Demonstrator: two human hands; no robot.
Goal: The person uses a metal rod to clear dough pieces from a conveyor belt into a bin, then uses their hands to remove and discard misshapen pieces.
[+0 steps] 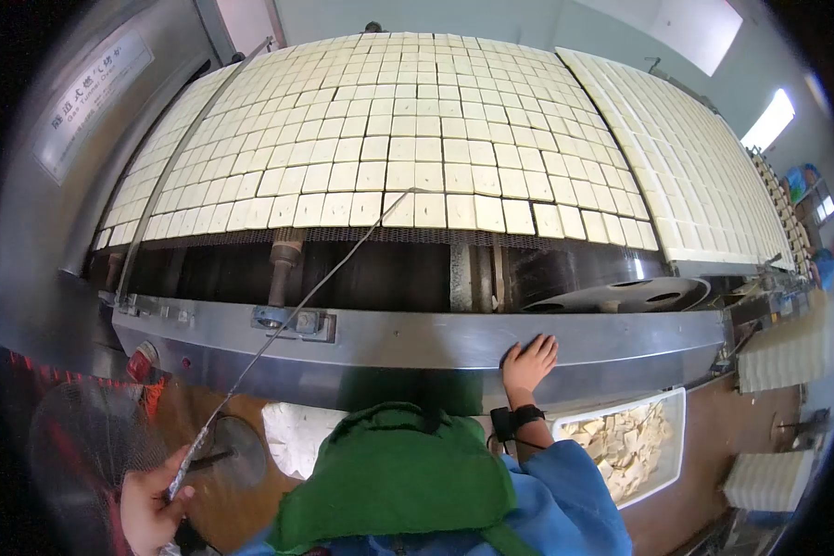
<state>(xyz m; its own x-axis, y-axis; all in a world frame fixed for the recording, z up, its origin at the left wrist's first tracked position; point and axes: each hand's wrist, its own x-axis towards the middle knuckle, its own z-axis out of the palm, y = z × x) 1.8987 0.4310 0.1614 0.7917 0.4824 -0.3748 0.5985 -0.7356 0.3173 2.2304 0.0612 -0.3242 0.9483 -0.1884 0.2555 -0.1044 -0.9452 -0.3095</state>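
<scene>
From beside the line, the left hand has its fingers closed round the wrapped end of 1 long, thin metal rod. Its tip reaches the front row of pale squares. The rod is probably light and whippy (best gripped at that wrapping). The right hand lies flat on the steel rim, fingers slightly spread.

Daylight from bright windows at the upper right (blown out to white) lights the pale squares evenly, while the left hand with its thin rod sits in dimmer light below, and the fisheye lens bends every line and blackens the corners.
</scene>
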